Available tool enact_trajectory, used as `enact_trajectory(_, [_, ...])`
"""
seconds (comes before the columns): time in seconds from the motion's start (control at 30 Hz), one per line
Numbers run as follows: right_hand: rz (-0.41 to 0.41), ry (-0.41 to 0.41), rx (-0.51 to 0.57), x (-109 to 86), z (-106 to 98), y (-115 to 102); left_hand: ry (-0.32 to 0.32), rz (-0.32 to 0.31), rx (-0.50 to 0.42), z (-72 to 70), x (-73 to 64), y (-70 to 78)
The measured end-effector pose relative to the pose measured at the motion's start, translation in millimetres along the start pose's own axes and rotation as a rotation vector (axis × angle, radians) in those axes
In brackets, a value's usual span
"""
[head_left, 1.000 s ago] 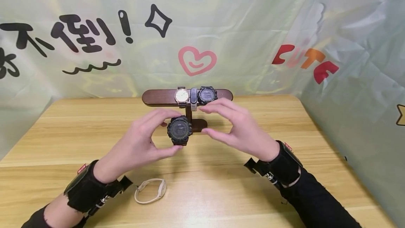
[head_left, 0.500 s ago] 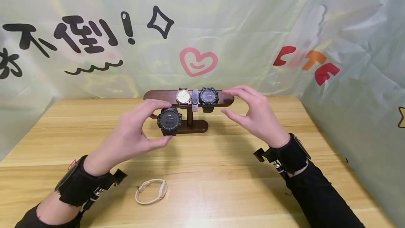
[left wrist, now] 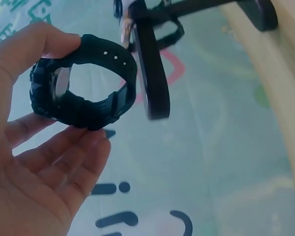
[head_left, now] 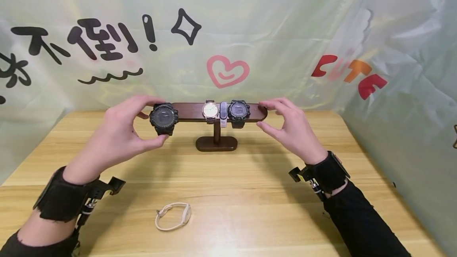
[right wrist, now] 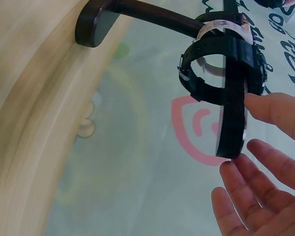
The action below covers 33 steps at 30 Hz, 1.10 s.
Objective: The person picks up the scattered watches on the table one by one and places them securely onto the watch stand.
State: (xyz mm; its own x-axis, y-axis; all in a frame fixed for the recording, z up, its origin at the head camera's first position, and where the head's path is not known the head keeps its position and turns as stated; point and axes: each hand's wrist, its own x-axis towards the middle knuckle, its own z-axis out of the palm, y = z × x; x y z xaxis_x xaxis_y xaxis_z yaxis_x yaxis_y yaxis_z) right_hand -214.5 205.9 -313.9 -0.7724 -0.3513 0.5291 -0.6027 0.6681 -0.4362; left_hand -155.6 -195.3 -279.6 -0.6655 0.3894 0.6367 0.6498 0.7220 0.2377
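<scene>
My left hand pinches a black digital watch between thumb and fingers, at the left end of the dark wooden watch stand's bar. Its strap forms a buckled loop, and in the left wrist view the watch hangs just beside the bar's end. My right hand holds the right end of the bar, fingers along the top edge and thumb at the bottom. A gold-rimmed watch, a slim fitness band and another black digital watch sit on the bar.
The stand's oval base rests on the wooden table. Nearer the front lies a white looped wristband watch. A printed cloth backdrop hangs behind the table and along its right side.
My left hand has carried the black watch left and up, from before the stand's post to the bar's left end. My right hand has moved from beside the mounted watches to the bar's right end.
</scene>
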Motion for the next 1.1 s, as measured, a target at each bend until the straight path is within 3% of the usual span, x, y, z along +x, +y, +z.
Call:
enact_trajectory(0.5, [0.049, -0.018, 0.039, 1.6, 2.8, 5.3, -0.028, -0.096, 0.039, -9.1, 0.5, -27.0])
enact_trajectory(1.1, [0.087, -0.035, 0.057, 1.0, 3.9, 7.0, -0.049, -0.185, -0.015, 6.0, 2.6, -44.8])
